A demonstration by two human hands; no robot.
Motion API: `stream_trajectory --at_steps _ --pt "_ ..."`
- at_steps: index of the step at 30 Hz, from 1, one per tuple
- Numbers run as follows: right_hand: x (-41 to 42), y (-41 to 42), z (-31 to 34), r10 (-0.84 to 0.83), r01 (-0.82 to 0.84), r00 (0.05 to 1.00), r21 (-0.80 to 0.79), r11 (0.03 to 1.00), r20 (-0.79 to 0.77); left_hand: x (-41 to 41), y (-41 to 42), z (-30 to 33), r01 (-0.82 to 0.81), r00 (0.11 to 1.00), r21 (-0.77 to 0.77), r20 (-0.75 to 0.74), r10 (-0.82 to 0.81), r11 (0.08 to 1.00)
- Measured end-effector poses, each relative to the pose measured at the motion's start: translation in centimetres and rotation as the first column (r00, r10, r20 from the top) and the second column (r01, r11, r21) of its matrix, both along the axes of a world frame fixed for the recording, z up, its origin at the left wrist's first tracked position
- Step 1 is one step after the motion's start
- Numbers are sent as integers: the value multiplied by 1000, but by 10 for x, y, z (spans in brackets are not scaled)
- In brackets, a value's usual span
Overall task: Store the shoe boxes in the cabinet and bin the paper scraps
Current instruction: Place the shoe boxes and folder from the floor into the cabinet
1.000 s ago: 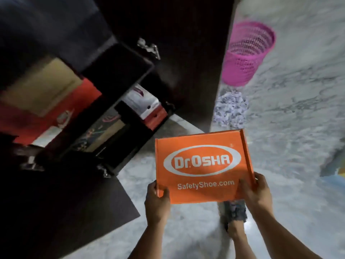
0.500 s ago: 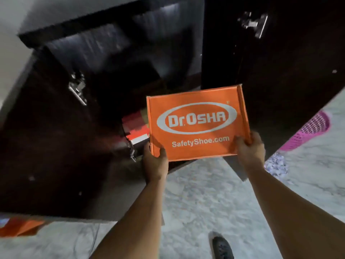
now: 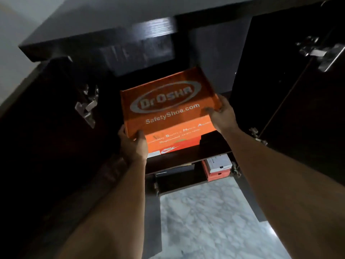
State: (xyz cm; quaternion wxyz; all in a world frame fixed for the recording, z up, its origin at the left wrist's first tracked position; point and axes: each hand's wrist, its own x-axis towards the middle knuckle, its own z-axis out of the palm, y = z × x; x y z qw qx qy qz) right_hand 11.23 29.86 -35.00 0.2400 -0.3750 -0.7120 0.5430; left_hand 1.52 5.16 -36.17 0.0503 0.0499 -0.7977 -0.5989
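While both cabinet doors are standing open, the person is holding an orange shoe box (image 3: pixel 168 101) at the mouth of the dark cabinet (image 3: pixel 104 37), level with its upper compartment. The left hand (image 3: pixel 133 144) is gripping the box's near left corner, with the thumb lying over the lid edge and the fingers curling underneath. The right hand (image 3: pixel 222 114) is gripping the near right corner, with the thumb pressing on the lid and the fingers wrapping round the side. The box is tilting slightly, its far end reaching into the compartment, and its lid is showing a grey oval logo reading "Dr.OSHA" above the line "SafetyShoe.com". Directly beneath it, a second orange box (image 3: pixel 173 139) is sitting on a red and white box (image 3: pixel 168 149), which is resting on the shelf (image 3: pixel 188 156); whether the held box is touching the one below cannot be told. In the lower compartment, a black box (image 3: pixel 174 170) is lying to the left, and a white box (image 3: pixel 218 163) is sitting on a red box (image 3: pixel 217 174) to the right. The left door (image 3: pixel 46 128) and the right door (image 3: pixel 298 109) are each carrying a metal hinge, at (image 3: pixel 87 105) and (image 3: pixel 321 51) respectively. Grey marbled floor (image 3: pixel 211 221) is showing between the forearms.
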Motion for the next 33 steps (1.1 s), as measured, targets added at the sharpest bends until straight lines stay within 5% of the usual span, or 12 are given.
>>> stream_trajectory --at_steps 8,11,19,25,28,30,33 --pt "-59 28 -36 123 -124 992 -158 980 -17 -47 39 -27 -102 995 -3 9 102 995" --pt "-73 23 -40 112 -119 992 -137 983 -54 -63 48 -25 -215 967 -23 134 216 976" --pt "-79 24 -45 99 -96 995 -78 992 29 -69 62 -33 -345 932 -6 113 344 939" --pt "-52 -1 -25 -9 11 1000 -96 995 17 -52 60 -30 -500 797 39 410 442 865" --pt "-4 -18 -44 -119 121 993 -129 984 29 -11 58 -47 -280 892 3 372 259 960" --pt "40 -28 -77 -146 168 982 -202 965 122 22 55 -77 42 902 -30 431 -25 999" --pt "122 -49 -138 -164 237 933 -205 950 319 76 63 -122 514 699 -89 620 -356 853"
